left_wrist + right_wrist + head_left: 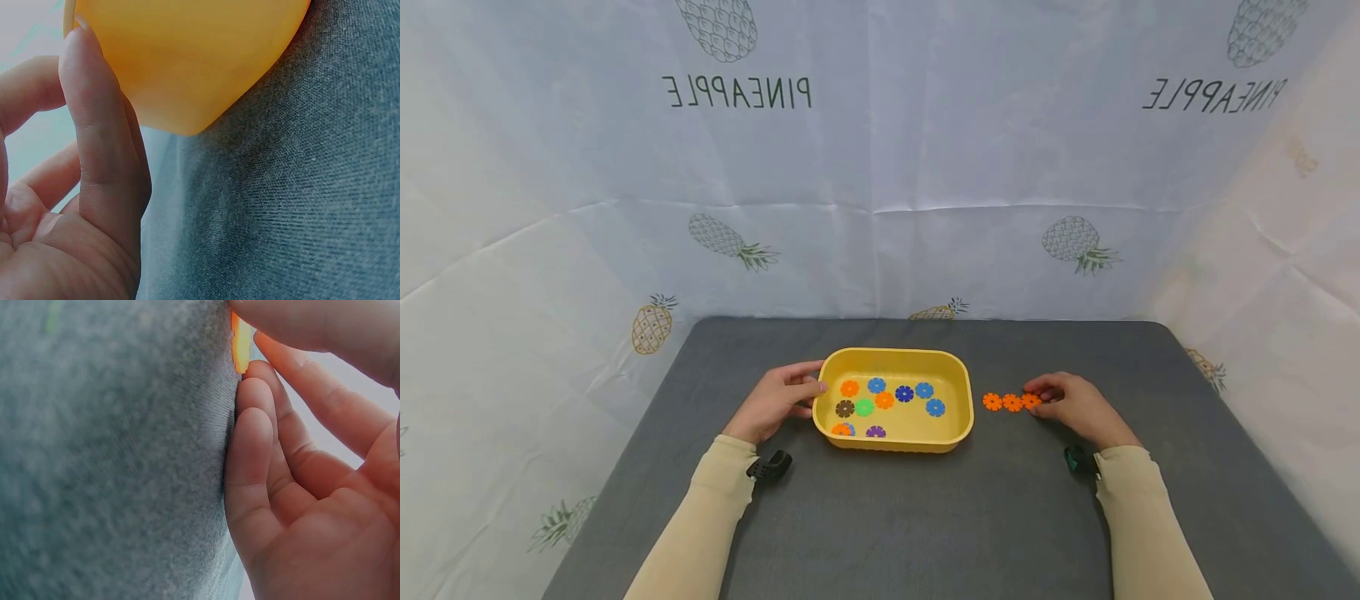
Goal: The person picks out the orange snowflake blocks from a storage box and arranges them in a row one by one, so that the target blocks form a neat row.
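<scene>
A yellow plastic basin (892,444) stands on the dark grey table, with notched flower-shaped discs in several colours lying inside it. At its left end my left hand (778,398) pinches the rim; in the left wrist view the thumb (100,119) lies against the yellow wall. To the right of the basin, three orange flower discs (1012,403) form a row on the table. My right hand (1081,406) pinches the rightmost orange disc (1030,401) between thumb and fingers. The right wrist view shows that orange disc (240,347) edge-on, partly hidden by the thumb.
Inside the basin are blue discs (935,407), a green disc (864,407), a brown disc (845,408) and a purple disc (876,432), among others. A white curtain (880,158) printed with pineapples hangs behind the table (917,533).
</scene>
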Demonstrator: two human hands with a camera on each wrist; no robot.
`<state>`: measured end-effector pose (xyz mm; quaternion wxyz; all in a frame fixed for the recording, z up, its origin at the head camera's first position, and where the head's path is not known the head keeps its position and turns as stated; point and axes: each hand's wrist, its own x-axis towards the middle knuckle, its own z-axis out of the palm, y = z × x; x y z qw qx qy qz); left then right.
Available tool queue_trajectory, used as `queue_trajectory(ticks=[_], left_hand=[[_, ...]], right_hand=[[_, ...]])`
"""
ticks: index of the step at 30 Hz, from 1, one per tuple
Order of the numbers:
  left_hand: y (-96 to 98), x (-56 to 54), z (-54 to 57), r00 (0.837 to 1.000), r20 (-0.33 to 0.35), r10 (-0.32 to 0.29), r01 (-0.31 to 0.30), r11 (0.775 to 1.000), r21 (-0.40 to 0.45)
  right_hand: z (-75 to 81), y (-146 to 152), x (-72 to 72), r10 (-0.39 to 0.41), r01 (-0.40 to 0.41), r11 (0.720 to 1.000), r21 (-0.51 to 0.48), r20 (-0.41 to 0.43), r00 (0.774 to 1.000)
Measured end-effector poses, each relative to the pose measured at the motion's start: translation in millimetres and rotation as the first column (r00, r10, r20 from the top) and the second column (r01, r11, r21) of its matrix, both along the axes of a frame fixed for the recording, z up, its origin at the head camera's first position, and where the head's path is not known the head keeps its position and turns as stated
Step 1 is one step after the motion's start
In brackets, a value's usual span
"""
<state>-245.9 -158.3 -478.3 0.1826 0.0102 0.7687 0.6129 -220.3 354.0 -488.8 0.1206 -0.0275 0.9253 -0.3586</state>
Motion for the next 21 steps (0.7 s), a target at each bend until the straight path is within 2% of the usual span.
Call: queue_trajectory(ticks=[7,11,15,21], left_hand=[[-5.1,0.4,-3.1,1.000,-0.016,0.002,-0.002,1.000,0.012],[-4.3,0.9,-6.2,1.000,-0.014,-0.016,0.017,0.999,0.030],[-3.7,0.4,-7.5,1.000,-0.020,-0.021,0.022,0.999,0.039],[-4.8,-1.8,-5.5,1.000,-0.018,-0.017,0.018,0.999,0.043]], right_hand=[[5.1,-0.4,0.5,0.004,-0.003,1.000,0.021,-0.034,0.999],[13.7,-2.7,4.0,0.007,-0.004,0.999,0.035,-0.071,0.997],[32.3,-18.4,-2.4,0.044,-0.041,0.999,0.032,-0.116,0.992],[70.1,-67.9,-26.8,0.158,-0.156,0.987,0.029,-0.144,0.977]])
